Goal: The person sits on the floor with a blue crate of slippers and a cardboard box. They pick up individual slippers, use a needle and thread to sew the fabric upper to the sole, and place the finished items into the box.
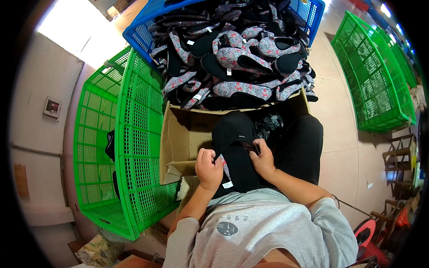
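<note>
A black slipper [233,130] lies over my lap, its rounded toe pointing away from me. A strip of floral lining shows along its left side, with a small white tag hanging near the heel. My left hand [208,169] is closed on the slipper's left edge near the opening. On the opposite edge, my right hand [262,161] pinches the rim of the opening. Beyond the slipper, many grey-and-red floral slippers [241,58] with black soles are heaped, several with white tags.
An open cardboard box [178,134] stands just past my lap, with dark crumpled material [269,124] inside. The heap fills a blue crate [142,33] behind it. Green crates [143,147] stand on edge at left, and another green crate [371,76] is at right. A wooden rack [397,156] is farther right.
</note>
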The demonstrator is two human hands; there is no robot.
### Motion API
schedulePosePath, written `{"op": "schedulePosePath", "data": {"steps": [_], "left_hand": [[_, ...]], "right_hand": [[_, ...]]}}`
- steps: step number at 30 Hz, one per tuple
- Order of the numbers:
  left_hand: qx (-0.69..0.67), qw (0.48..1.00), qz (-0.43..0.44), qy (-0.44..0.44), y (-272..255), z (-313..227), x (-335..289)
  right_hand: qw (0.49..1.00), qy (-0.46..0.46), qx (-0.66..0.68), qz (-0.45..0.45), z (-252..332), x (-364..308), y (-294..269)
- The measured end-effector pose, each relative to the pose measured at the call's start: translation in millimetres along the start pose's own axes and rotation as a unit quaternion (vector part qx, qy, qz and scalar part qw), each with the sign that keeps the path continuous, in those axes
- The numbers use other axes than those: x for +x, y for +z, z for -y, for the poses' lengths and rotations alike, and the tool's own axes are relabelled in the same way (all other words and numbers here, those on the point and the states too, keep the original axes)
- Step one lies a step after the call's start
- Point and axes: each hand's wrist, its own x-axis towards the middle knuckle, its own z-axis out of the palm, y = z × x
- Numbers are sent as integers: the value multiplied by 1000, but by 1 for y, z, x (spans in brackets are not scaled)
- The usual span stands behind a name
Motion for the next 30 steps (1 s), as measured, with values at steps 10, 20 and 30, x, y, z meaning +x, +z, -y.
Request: {"op": "schedulePosePath", "data": {"steps": [10, 20, 30], "left_hand": [[85, 987, -25, 135, 4, -19, 37], [35, 969, 86, 229, 5, -34, 77], [57, 956, 184, 219, 5, -37, 95]], "right_hand": [[1000, 4, -13, -18, 16, 4, -4], [999, -15, -22, -30, 16, 2, -3], [998, -34, -23, -42, 18, 1, -2]]}}
